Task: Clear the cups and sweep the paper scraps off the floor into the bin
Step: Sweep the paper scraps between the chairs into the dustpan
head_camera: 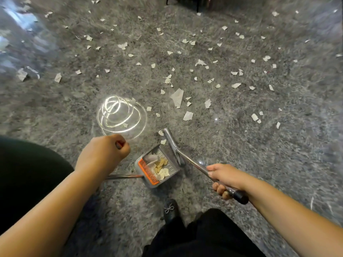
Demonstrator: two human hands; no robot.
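A grey dustpan (174,170) with an orange comb edge stands on the floor below me, holding several paper scraps. My left hand (104,153) grips the top of the dustpan's long handle (124,176), which runs out from under my wrist. My right hand (225,178) grips the metal broom handle (194,166) near its black end grip. The broom head (169,139) rests at the dustpan's far edge. Many white paper scraps (177,97) lie scattered over the grey speckled floor ahead.
A bright ring-shaped light reflection (121,115) shines on the glossy floor left of the broom. My black shoe (169,210) and dark trousers are at the bottom. Dark furniture legs (198,4) stand at the top edge.
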